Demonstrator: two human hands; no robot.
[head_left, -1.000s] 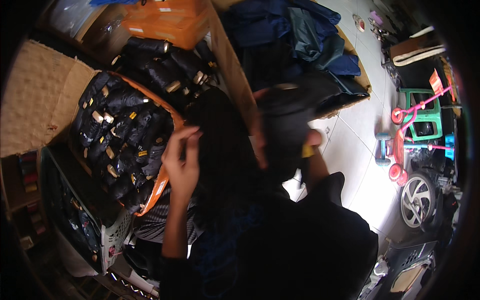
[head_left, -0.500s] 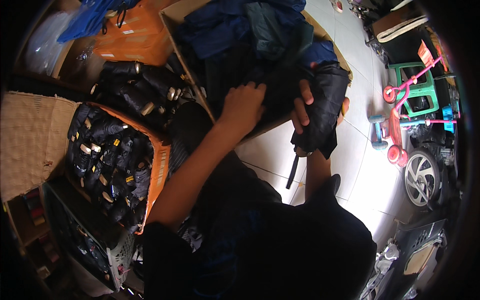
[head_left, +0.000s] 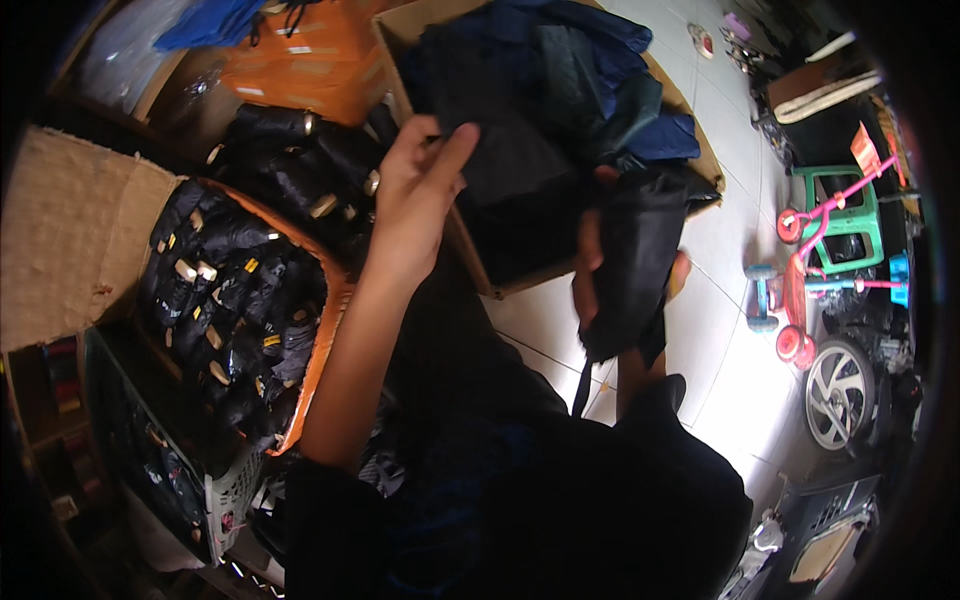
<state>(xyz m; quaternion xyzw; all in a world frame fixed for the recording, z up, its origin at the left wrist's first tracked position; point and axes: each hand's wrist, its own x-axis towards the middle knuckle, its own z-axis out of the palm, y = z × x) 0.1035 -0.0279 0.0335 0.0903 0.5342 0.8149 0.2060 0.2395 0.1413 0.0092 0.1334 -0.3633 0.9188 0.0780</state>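
Observation:
My right hand (head_left: 591, 262) is wrapped round a folded black umbrella (head_left: 637, 255), with a thin strap hanging from its lower end. My left hand (head_left: 420, 180) pinches a flat piece of black cloth (head_left: 500, 150), perhaps an umbrella sleeve, between thumb and fingers. That cloth hangs over an open cardboard box (head_left: 470, 250), in which dark blue and dark green cloth (head_left: 590, 60) lies heaped. The umbrella is just beyond the box's near right side. Part of my right hand is hidden behind the umbrella.
On the left, an orange-edged box (head_left: 325, 350) holds many folded black umbrellas (head_left: 225, 310); more umbrellas (head_left: 300, 165) are piled behind it. A plastic crate (head_left: 230, 505) stands below. At right are a pink scooter (head_left: 795, 290), a green stool (head_left: 850, 220) and a wheel (head_left: 838, 395).
My left hand has come up and left, lifting the black cloth out of the box. My right hand keeps the umbrella and has tilted it. The view has shifted slightly.

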